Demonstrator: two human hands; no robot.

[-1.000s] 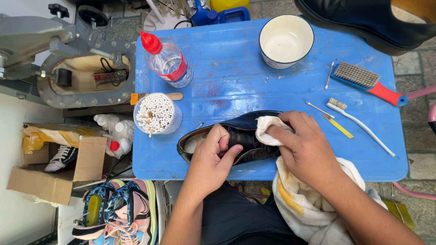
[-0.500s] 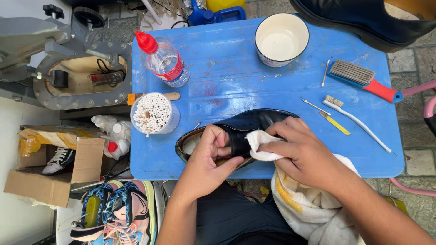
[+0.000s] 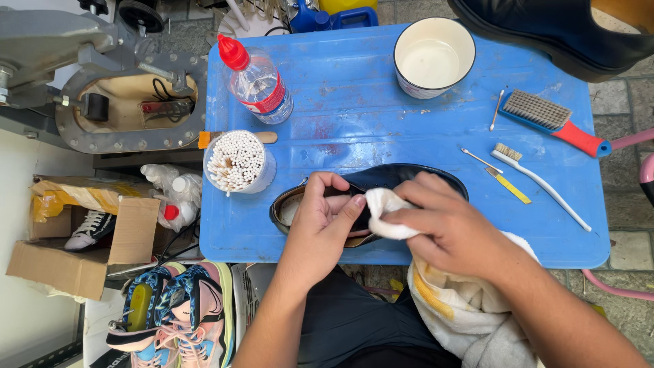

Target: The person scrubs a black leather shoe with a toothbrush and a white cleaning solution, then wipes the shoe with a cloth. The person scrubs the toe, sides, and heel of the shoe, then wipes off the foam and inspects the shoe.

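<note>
Far to your left, beside the surface (image 3: 381, 88), a cardboard box (image 3: 82, 255) holds a black and white sneaker (image 3: 87, 230), and 1 colourful pair of sneakers (image 3: 174, 313) lies on the floor near your knee. On the blue surface itself, the left side carries a clear bottle with a red cap (image 3: 257, 80) lying tilted, and just below it a cup of cotton swabs (image 3: 237, 162) stands upright.

Your left hand (image 3: 320, 221) is closed around the rim of the dark shoe (image 3: 381, 180), thumb pressed inside the opening, steadying it near the front edge of the surface. Your right hand (image 3: 453, 225) is clamped on a bunched white cloth (image 3: 385, 211), pushed against the shoe's collar just beside your left thumb. The rest of that towel (image 3: 470, 313) drapes over your lap.

Judging from this, you are partway through wiping the shoe: the toe showing past your fingers looks dark and even, but your hands hide most of the upper, so I cannot tell how much is clean.

To the right, the white bowl (image 3: 434, 58) stands upright, and the red-handled brush (image 3: 553, 121), the thin white brush (image 3: 538, 178), a yellow stick (image 3: 507, 185) and 2 loose swabs lie apart from the shoe. A second dark shoe (image 3: 558, 31) sits at the far right corner.
</note>
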